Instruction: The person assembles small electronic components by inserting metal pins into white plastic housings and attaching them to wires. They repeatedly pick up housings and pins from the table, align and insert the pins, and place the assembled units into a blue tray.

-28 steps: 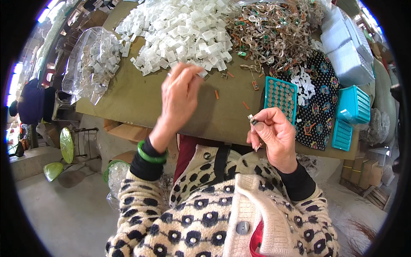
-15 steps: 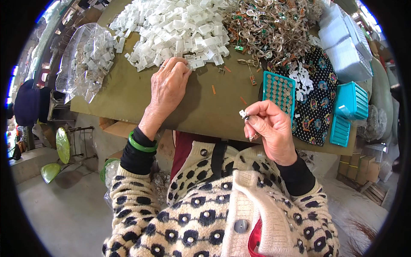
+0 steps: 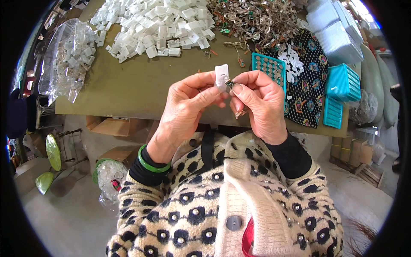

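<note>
Between thumb and fingers, my left hand (image 3: 187, 105) grips a small white plastic case (image 3: 221, 76), held upright above the table's near edge. My right hand (image 3: 262, 105) pinches a small circuit board (image 3: 230, 84) with dark parts against the case's right side. A coppery bit of wire (image 3: 240, 114) shows below my right fingers. Whether the board sits inside the case I cannot tell. Beyond both hands lies a big heap of white plastic cases (image 3: 158, 23). To its right is a tangled heap of wired circuit boards (image 3: 261, 17).
A teal tray of round coin-like cells (image 3: 269, 70) stands right of my hands, beside small white pieces (image 3: 291, 64) on a patterned black cloth (image 3: 306, 100). Stacked teal trays (image 3: 343, 83) and clear trays (image 3: 338, 36) line the right edge. A filled plastic bag (image 3: 70, 58) lies left.
My left hand has come away from the white heap with a case and met my right hand. The small white piece at my right fingertips no longer shows. The view has shifted slightly.
</note>
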`<state>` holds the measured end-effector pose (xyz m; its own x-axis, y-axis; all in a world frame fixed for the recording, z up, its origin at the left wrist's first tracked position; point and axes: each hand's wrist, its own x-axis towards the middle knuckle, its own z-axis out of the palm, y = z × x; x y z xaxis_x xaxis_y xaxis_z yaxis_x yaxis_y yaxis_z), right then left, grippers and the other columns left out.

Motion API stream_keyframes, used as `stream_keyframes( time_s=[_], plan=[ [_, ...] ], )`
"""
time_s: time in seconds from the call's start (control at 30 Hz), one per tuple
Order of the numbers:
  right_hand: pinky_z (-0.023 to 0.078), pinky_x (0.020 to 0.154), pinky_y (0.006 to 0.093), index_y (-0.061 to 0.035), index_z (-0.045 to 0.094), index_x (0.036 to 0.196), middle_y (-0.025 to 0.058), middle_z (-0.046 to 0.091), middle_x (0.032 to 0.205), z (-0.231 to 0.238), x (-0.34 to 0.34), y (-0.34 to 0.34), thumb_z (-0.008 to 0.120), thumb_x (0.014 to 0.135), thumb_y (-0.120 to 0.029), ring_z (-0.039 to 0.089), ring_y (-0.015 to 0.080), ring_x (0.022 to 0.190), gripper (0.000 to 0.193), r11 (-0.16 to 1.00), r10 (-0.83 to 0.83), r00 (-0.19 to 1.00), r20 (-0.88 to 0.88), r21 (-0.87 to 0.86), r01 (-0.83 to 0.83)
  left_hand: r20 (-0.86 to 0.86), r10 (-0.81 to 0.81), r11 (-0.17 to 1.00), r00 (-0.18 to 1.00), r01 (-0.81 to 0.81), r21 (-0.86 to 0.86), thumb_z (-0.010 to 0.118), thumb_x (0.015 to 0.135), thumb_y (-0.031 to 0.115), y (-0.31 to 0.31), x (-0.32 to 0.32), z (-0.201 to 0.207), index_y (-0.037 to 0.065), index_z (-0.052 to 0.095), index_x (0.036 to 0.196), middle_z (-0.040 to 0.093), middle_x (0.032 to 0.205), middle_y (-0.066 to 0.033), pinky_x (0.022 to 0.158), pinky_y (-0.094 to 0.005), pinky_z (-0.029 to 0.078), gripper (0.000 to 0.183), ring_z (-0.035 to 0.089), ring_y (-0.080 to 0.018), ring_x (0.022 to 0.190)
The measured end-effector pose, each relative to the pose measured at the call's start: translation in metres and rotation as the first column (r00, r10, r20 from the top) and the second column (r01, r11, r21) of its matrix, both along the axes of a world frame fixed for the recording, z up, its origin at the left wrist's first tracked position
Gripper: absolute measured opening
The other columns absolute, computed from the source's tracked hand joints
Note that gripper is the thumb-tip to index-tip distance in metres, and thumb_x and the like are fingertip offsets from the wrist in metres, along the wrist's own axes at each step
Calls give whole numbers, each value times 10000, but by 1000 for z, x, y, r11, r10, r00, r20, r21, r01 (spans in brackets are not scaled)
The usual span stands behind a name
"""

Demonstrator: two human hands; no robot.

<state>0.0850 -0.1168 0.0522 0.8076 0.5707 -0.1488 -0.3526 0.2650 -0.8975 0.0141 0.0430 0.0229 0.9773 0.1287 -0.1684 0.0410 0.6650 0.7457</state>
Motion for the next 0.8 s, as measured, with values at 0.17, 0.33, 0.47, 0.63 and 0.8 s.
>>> stream_keyframes(
  time_s=[0.17,0.33,0.47,0.63,0.8],
  plan=[
    [464,557,177,14,604,987,42,644,810,0,-2,-8,650,915,-25,557,54,610,94,998,-28,997,73,-52,31,12,3,1000,1000,-3,-11,663,890,11,-8,-3,-6,-24,629,1185,688,1045,-134,766,-344,576,299,684,-209,891],
    [465,559,244,9,590,1005,44,607,790,-2,-2,-13,642,924,-48,558,99,622,111,994,-22,994,108,-100,33,1,59,985,998,-58,-163,678,868,-29,-12,-4,-9,-35,632,1167,703,1012,-151,784,-330,586,303,693,-207,878],
    [435,542,242,1,587,988,26,583,780,1,-4,-18,640,926,-64,526,89,605,104,999,0,998,56,-46,3,47,67,983,997,-58,-176,688,848,-51,-18,-4,-9,-31,630,1138,703,1010,-165,794,-347,589,296,700,-234,881],
    [420,537,225,-1,596,977,20,589,780,8,-11,-19,648,921,-59,518,79,602,96,994,-40,998,50,-97,45,122,101,986,987,-83,-145,705,818,-83,-27,-4,-10,-32,636,1086,702,985,-163,796,-346,589,281,701,-232,859],
    [438,558,181,-4,621,980,23,658,801,10,-21,-21,649,935,-101,555,39,646,110,963,-57,968,245,-241,118,152,193,981,969,-185,-63,717,799,-101,-39,-4,-12,-22,647,1052,692,947,-120,779,-326,586,274,691,-198,823]
  ],
)
